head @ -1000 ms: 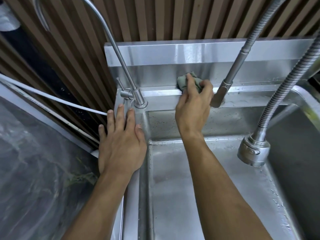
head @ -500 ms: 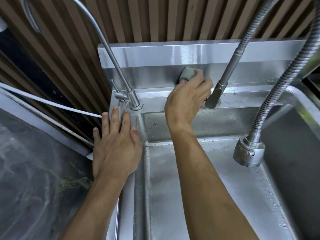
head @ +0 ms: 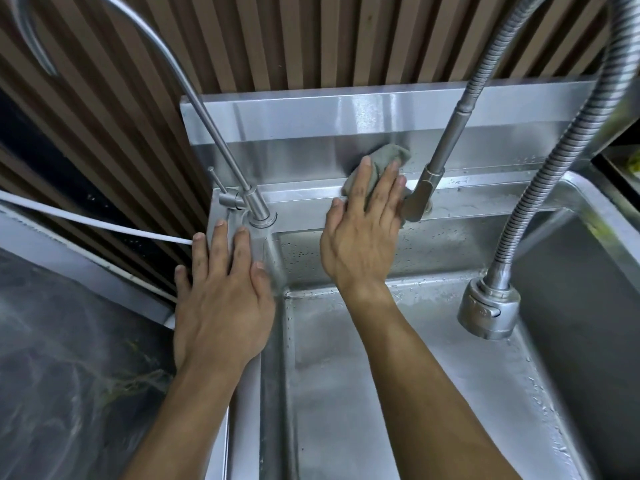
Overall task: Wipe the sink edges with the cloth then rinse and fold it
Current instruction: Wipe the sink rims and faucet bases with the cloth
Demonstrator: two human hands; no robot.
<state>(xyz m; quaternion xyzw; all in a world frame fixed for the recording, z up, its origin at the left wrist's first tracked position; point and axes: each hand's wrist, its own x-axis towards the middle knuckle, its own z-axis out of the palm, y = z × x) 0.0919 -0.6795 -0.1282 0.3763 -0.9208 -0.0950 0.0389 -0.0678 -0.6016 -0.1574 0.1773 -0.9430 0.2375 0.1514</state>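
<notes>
Right hand (head: 363,233) fingers straight, flat on the cloth (head: 384,164), pressing it into the corner where the sink (head: 346,358) back ledge meets the splashback; cloth bunches out past the fingertips, away from me, just left of the tap handle (head: 420,199). Left hand (head: 221,303) flat too, fingers extended, holding nothing, braced on the left rim beside the thin faucet (head: 258,209). Ledge long axis runs left-right, so I'd judge the next stroke goes sideways along it; the right hand does it, and the handle blocks travel to the right.
</notes>
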